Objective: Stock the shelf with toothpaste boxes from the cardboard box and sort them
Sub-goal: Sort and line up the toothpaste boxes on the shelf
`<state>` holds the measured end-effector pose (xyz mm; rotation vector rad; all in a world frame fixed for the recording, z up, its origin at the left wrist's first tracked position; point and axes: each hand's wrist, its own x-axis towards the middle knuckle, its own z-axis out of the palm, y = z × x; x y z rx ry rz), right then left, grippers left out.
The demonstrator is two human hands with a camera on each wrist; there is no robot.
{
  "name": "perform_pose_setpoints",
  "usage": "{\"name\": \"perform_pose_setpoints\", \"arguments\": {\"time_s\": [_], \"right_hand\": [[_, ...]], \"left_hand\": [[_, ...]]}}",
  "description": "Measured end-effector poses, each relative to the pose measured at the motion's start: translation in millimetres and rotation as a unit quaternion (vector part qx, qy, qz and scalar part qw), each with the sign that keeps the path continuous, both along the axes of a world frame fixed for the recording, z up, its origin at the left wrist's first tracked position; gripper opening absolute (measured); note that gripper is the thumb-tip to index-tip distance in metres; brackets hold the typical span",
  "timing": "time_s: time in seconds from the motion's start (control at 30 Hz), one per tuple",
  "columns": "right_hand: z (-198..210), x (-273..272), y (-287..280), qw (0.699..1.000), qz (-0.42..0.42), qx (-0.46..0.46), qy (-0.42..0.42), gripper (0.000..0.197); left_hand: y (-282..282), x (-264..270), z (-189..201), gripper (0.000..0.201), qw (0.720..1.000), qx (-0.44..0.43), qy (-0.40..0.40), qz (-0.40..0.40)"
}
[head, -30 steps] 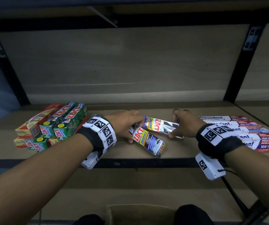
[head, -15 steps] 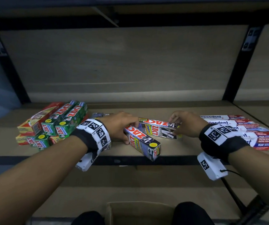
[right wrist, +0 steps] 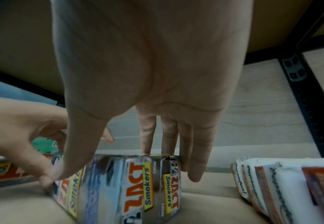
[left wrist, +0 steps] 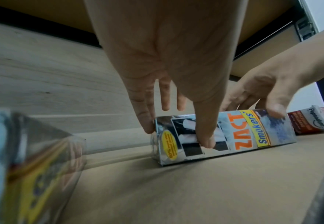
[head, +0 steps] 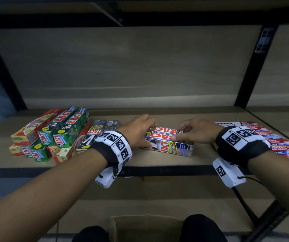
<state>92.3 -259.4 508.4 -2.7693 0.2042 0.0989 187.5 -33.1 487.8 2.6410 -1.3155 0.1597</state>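
Two silver ZACT Smokers boxes lie side by side across the middle of the shelf: the front box [head: 172, 146] [left wrist: 239, 136] and the back box [head: 164, 130]. In the right wrist view the pair [right wrist: 136, 181] stands pressed together. My left hand [head: 140, 132] [left wrist: 176, 131] grips their left end, thumb on the front face, fingers over the top and end. At the right end, my right hand [head: 181, 132] [right wrist: 119, 160] pinches them, thumb in front and fingers behind.
Green and red ZACT boxes [head: 53, 133] are piled at the shelf's left. More silver Smokers boxes [head: 98, 133] lie beside them. White and red Pepsodent boxes [head: 272, 138] [right wrist: 283, 189] lie in a row on the right. The cardboard box [head: 145, 227] sits below, between my knees.
The two Smokers boxes lay at an angle to each other, one in each hand. Both hands have turned them and brought them together, parallel across the shelf.
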Motion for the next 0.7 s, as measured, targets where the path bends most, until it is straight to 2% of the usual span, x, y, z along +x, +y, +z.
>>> {"name": "perform_pose_setpoints", "arguments": {"time_s": [0.1, 0.3, 0.37, 0.47, 0.7], "right_hand": [[-5, -3, 0, 0.999, 0.023, -0.028, 0.009, 0.082], [-10, 0, 0, 0.997, 0.041, -0.058, -0.006, 0.082], [-6, 1, 0, 0.996, 0.054, -0.071, 0.010, 0.080], [-1, 4, -2, 0.993, 0.059, -0.096, 0.030, 0.080], [7, 18, -19, 0.991, 0.050, -0.102, 0.064, 0.079]], "left_hand": [[-1, 5, -2, 0.085, 1.000, 0.008, 0.006, 0.013], [-3, 17, -6, 0.106, 0.995, 0.045, 0.050, 0.068], [-4, 20, -7, 0.100, 0.993, 0.044, 0.063, 0.089], [-8, 21, -7, 0.077, 0.991, 0.054, 0.074, 0.095], [-24, 18, -7, 0.080, 0.989, 0.055, 0.052, 0.124]]}}
